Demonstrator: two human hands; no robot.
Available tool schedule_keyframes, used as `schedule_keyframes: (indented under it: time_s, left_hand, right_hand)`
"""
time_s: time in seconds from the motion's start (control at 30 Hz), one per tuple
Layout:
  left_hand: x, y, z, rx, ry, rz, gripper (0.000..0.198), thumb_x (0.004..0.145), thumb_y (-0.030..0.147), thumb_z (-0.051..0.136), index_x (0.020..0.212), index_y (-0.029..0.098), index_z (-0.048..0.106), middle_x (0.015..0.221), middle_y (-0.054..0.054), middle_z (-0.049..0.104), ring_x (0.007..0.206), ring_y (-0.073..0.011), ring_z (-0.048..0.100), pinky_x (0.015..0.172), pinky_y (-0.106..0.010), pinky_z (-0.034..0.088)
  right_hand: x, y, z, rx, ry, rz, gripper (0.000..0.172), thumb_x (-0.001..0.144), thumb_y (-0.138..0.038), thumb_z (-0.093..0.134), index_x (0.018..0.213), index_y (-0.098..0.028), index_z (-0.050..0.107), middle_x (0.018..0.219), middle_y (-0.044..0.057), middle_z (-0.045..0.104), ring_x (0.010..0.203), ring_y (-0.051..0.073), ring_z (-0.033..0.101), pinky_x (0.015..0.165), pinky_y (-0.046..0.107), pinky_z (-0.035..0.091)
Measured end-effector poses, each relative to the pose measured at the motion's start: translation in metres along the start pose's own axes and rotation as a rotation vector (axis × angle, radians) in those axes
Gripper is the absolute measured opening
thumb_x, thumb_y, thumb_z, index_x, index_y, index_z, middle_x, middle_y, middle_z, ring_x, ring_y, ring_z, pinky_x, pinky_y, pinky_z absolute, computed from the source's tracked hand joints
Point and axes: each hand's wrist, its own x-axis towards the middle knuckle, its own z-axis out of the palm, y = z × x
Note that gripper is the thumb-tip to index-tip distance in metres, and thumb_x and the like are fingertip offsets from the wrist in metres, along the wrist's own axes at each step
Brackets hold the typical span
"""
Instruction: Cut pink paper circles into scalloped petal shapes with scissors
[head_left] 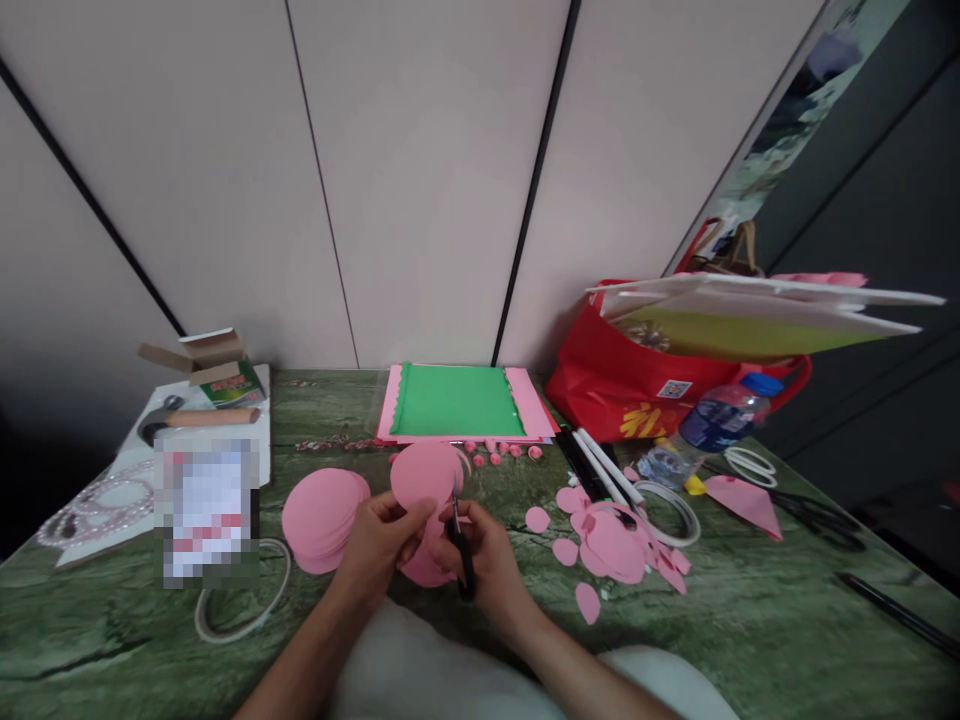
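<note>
My left hand (382,535) pinches a round piece of pink paper (421,474) by its lower edge. In my right hand (491,560) is a pair of black-handled scissors (466,570), its blades pointing up at the right edge of that paper. Whether the blades are apart is hard to make out. Below and between the hands lies more pink paper (427,568), partly hidden by the fingers. A stack of pink paper circles (319,515) rests to the left of my left hand. Pink paper offcuts (616,545) are spread to the right of my right hand.
Behind the hands lie a green sheet (457,400) on pink paper and small rolled pink pieces (504,450). Rightward are markers (600,465), a tape roll (686,530), a bottle (712,425) and a red bag (600,360). Leftward: a hammer (210,417), an open box (229,385), another tape roll (244,630).
</note>
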Motion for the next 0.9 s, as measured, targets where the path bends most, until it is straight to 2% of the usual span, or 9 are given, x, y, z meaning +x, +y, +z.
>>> schedule_keyframes:
  time_s: [0.3, 0.6, 0.8, 0.9]
  left_hand:
    - [0.0005, -0.0013, -0.0011, 0.009, 0.006, 0.019, 0.035, 0.054, 0.037, 0.075, 0.048, 0.016, 0.048, 0.033, 0.009, 0.038, 0.031, -0.0025, 0.026, 0.035, -0.018, 0.014]
    - [-0.0017, 0.0020, 0.0001, -0.029, 0.006, 0.049, 0.037, 0.055, 0.038, 0.075, 0.048, 0.015, 0.046, 0.037, 0.009, 0.037, 0.033, -0.0019, 0.027, 0.035, -0.017, 0.015]
    - [-0.0019, 0.0042, 0.0019, -0.101, -0.038, 0.002, 0.033, 0.058, 0.041, 0.073, 0.054, 0.015, 0.052, 0.044, 0.005, 0.051, 0.028, -0.0023, 0.034, 0.030, -0.017, 0.019]
    - [-0.0006, 0.0025, 0.0010, -0.081, -0.017, 0.010, 0.032, 0.057, 0.037, 0.074, 0.051, 0.014, 0.052, 0.039, 0.006, 0.048, 0.029, -0.0020, 0.032, 0.031, -0.016, 0.019]
  right_hand:
    - [-0.0006, -0.0010, 0.0007, 0.021, 0.005, 0.056, 0.037, 0.049, -0.028, 0.078, 0.072, -0.020, 0.051, 0.047, -0.009, 0.051, 0.037, 0.008, 0.045, 0.038, 0.018, 0.036]
    - [-0.0009, -0.0030, 0.0010, 0.004, 0.007, 0.043, 0.035, 0.051, -0.032, 0.077, 0.069, -0.019, 0.051, 0.046, -0.009, 0.052, 0.033, 0.008, 0.046, 0.033, 0.017, 0.036]
    - [-0.0031, 0.0001, 0.0014, -0.006, -0.033, 0.028, 0.035, 0.052, -0.034, 0.077, 0.068, -0.020, 0.050, 0.040, -0.010, 0.049, 0.031, 0.007, 0.042, 0.030, 0.016, 0.032]
    - [-0.0041, 0.0012, 0.0025, -0.014, -0.044, 0.043, 0.035, 0.052, -0.034, 0.077, 0.068, -0.020, 0.049, 0.039, -0.009, 0.050, 0.031, 0.008, 0.043, 0.031, 0.016, 0.031]
